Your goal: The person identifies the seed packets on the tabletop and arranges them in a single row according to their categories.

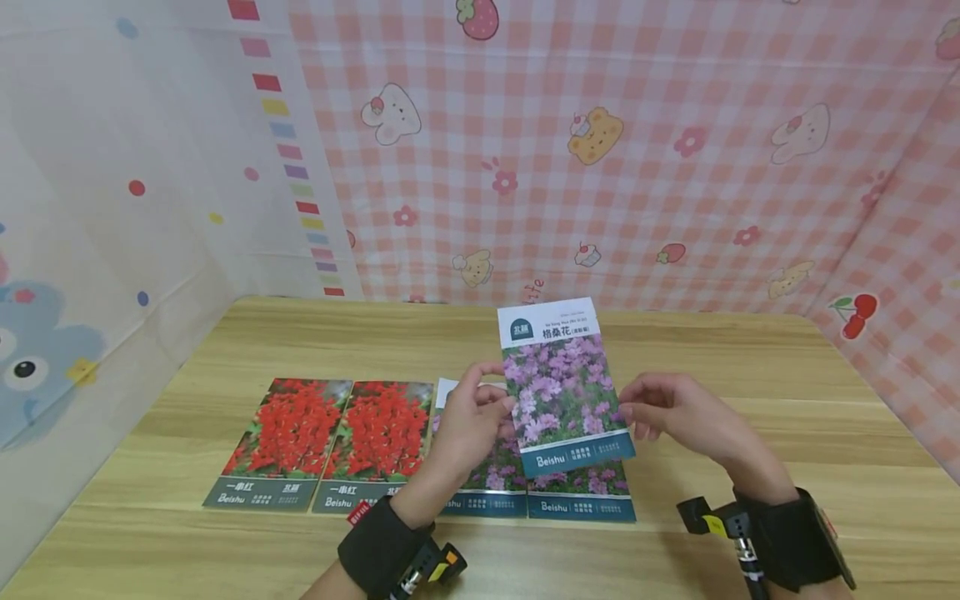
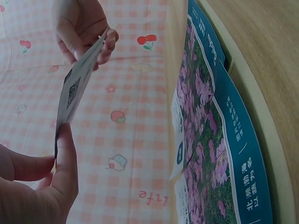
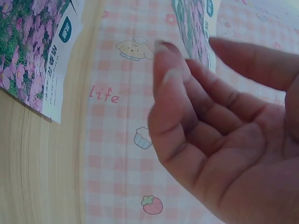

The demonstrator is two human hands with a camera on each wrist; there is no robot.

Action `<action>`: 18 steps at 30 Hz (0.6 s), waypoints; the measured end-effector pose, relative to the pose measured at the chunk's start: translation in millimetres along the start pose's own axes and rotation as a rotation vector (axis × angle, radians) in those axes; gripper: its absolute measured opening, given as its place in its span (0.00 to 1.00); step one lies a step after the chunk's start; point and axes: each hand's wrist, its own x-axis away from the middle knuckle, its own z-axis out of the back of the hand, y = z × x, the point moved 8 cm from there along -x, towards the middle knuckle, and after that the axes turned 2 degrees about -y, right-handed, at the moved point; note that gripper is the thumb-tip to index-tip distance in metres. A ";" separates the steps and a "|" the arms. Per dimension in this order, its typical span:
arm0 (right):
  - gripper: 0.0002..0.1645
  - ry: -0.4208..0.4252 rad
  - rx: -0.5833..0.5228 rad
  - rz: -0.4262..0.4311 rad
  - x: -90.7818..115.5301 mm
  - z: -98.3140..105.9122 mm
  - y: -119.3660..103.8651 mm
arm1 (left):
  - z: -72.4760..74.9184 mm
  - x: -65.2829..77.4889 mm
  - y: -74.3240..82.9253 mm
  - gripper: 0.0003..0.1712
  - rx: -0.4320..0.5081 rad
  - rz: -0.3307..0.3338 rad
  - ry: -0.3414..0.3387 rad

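Above the table, a flower seed packet (image 1: pixel 562 392) with purple blooms and a white top is held up, tilted, its printed front showing in the head view. My left hand (image 1: pixel 468 425) pinches its left edge between thumb and fingers. At the right edge, my right hand (image 1: pixel 678 412) holds it with thumb and curled fingers. The left wrist view catches the packet's back (image 2: pixel 77 88) with a printed code. Below lie two more purple-flower packets (image 1: pixel 491 504) (image 1: pixel 581 507), partly hidden by the left hand and the held packet. Two red-flower packets (image 1: pixel 288 433) (image 1: pixel 382 433) lie to their left.
The packets lie side by side in a row on the wood-grain table (image 1: pixel 720 542). A pink checked cloth (image 1: pixel 540 225) hangs behind the table, and a pale patterned cloth (image 1: pixel 150 250) on the left. Black straps (image 1: pixel 386 546) with cameras encircle both wrists.
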 end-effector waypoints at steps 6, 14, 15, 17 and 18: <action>0.14 0.106 0.017 -0.024 -0.6 3.1 0.1 | -4.7 2.0 -1.2 0.21 -0.031 0.012 -0.036; 0.10 0.185 0.045 -0.042 -3.1 2.1 1.0 | -8.9 5.6 1.7 0.22 -0.050 -0.010 -0.074; 0.10 0.189 0.039 -0.047 -3.5 2.0 1.7 | -9.4 5.9 2.2 0.22 -0.055 -0.012 -0.077; 0.09 0.195 0.025 -0.056 -3.9 1.9 3.0 | -10.0 6.0 2.5 0.22 -0.076 -0.014 -0.077; 0.08 0.196 0.014 -0.058 -4.2 1.5 3.4 | -10.2 6.0 2.4 0.22 -0.091 -0.013 -0.074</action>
